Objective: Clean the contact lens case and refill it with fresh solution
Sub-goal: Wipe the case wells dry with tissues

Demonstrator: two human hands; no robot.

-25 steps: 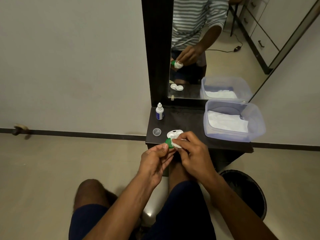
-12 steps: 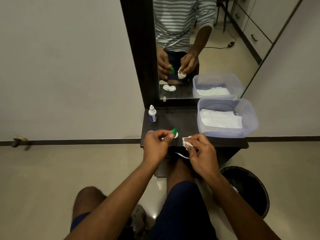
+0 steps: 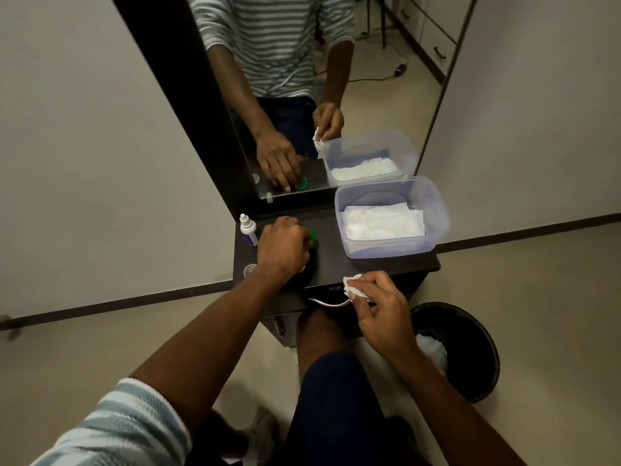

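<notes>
Right grip [image 3: 376, 307] pinches tissue [image 3: 353, 288] off shelf edge [image 3: 386, 269].

A tall dark-framed mirror [image 3: 302, 79] leans against a pale wall [image 3: 84, 146] above a beige floor [image 3: 554, 297] and dark baseboard [image 3: 100, 302].

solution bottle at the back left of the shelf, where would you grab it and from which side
Grip the solution bottle round its white body below the narrow nozzle, coming from the left or above. It stands upright, and the left hand crowds its right side.
</notes>
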